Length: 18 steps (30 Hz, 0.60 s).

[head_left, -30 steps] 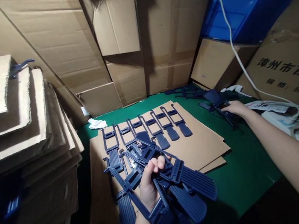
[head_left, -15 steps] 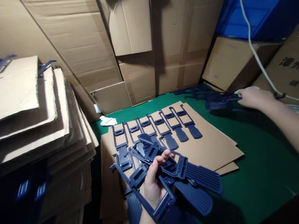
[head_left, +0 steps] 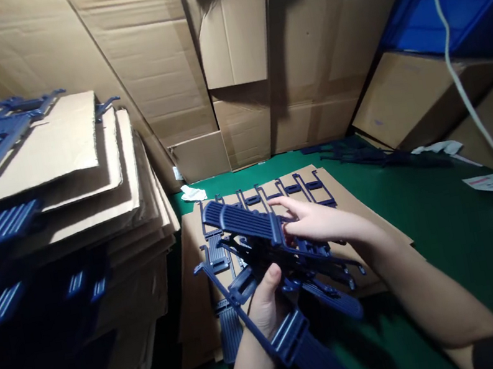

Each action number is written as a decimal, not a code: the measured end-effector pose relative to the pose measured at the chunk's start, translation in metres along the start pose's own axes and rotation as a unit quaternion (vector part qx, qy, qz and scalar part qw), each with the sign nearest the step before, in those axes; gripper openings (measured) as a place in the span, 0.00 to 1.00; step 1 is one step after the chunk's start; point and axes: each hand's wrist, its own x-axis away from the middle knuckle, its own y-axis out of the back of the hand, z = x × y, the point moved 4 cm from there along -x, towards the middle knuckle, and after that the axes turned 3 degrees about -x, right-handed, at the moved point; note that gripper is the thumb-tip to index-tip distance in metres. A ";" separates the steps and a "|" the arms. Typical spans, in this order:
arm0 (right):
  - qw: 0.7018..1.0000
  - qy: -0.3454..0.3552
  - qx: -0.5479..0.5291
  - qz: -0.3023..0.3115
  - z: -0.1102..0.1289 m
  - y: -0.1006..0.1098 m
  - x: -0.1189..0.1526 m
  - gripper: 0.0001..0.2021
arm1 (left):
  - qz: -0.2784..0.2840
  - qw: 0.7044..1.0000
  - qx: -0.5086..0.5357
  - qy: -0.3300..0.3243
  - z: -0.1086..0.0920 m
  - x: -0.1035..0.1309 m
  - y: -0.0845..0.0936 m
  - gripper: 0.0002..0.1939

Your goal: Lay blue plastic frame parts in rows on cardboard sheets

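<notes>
My left hand (head_left: 266, 304) is closed around a loose bundle of dark blue plastic frames with ribbed paddles (head_left: 320, 355), which fan out downward to the right. Just above it, my right hand (head_left: 316, 220) grips more of the same frames, their ribbed paddles (head_left: 250, 221) pointing left and overlapping the bundle. Some of its fingers are hidden behind the parts. Below both hands lies a cardboard sheet (head_left: 193, 300) with similar frames (head_left: 317, 185) laid in a row, partly covered by what I hold.
To the left rises a tall stack of cardboard sheets (head_left: 125, 179) with blue frames between layers. A pile of dark frames (head_left: 364, 153) lies at the back right of the green table (head_left: 446, 220). White cable (head_left: 454, 55) hangs before a blue bin (head_left: 438, 1). Cardboard walls the back.
My right hand has come from the pile at the back right to above my left hand, bringing frames with it. The view has shifted slightly left.
</notes>
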 end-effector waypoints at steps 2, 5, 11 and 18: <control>1.000 0.014 0.015 0.004 0.007 -0.005 0.001 0.38 | -0.011 1.000 0.014 -0.003 0.000 0.000 0.004 0.12; 0.992 0.053 0.108 -0.037 0.017 -0.004 0.010 0.39 | 0.001 1.000 0.018 -0.006 0.000 0.000 0.005 0.12; 0.960 0.009 0.255 -0.113 0.020 -0.012 0.025 0.33 | 0.009 1.000 0.002 -0.020 0.000 0.005 -0.006 0.14; 0.981 0.103 0.158 -0.050 0.028 0.004 0.045 0.28 | -0.021 0.997 0.048 0.049 0.003 0.008 -0.011 0.05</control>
